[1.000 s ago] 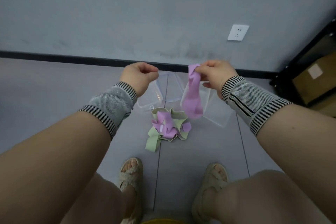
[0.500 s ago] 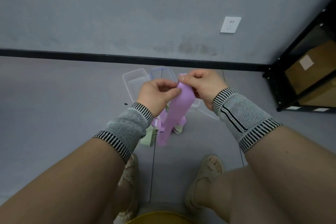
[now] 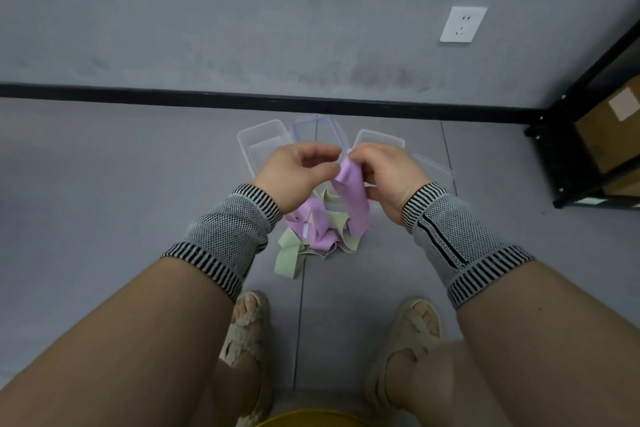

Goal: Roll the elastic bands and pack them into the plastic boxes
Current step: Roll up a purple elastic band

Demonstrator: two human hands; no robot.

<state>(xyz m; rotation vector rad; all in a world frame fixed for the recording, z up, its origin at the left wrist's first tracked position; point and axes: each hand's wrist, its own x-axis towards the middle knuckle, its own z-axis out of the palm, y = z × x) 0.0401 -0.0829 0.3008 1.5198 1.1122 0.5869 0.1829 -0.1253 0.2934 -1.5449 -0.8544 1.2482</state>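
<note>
Lilac elastic, a single band (image 3: 351,199), hung from both hands above the floor. The right hand (image 3: 384,177) pinched its top end with curled fingers, and the left hand (image 3: 294,173), at nine o'clock of it, had thumb and forefinger closed on the same end. The rest of the band dangled toward six o'clock, its tail reaching the pile (image 3: 320,232) of lilac and pale green bands on the floor.

At twelve o'clock of the hands, partly hidden behind them, stood the clear boxes (image 3: 263,139), open and apparently with no rolls in them yet, so the task looked to be at its start.

The step in hand seemed to be starting the roll. To do it well, the top end should be folded over tightly and squarely, edges kept aligned so the coil does not cone out, with light tension on the hanging length. Lifting the tail clear of the pile would keep it from snagging another band.

A small white tag showed on one lilac band in the pile; any writing on it was too small to read. No brand was legible on the boxes.
</note>
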